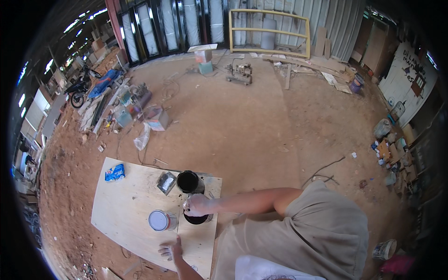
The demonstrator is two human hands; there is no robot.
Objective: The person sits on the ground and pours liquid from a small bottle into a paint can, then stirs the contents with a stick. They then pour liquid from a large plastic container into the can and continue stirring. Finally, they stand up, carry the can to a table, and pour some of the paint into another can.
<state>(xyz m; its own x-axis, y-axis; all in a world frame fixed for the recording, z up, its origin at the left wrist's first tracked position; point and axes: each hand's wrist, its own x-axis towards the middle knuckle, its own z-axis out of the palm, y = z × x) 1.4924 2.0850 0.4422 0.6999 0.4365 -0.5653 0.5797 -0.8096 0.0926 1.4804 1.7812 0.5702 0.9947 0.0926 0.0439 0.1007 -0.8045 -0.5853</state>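
My right hand (198, 205) is closed over the mouth of a tin of dark liquid (196, 218); what its fingers grip is too small and hidden to name. Just behind it stands another open tin of black liquid (196, 190). A closed tin with a pale lid (158, 220) sits left of my right hand on the plywood board (121, 200). Below that tin, my left hand (169, 249) has its fingers spread on or just above the board. A dark flat tray or packet (166, 183) lies beside the back tin, and a blue packet (115, 172) lies toward the board's left.
A small machine (239, 74), boxes (206, 63) and a yellow frame (269, 29) are at the back. A motorbike (79, 91) and piled scrap (128, 107) are on the left. Clutter (392, 154) and a bucket (384, 248) are at the right, with sticks (322, 170) on the ground.
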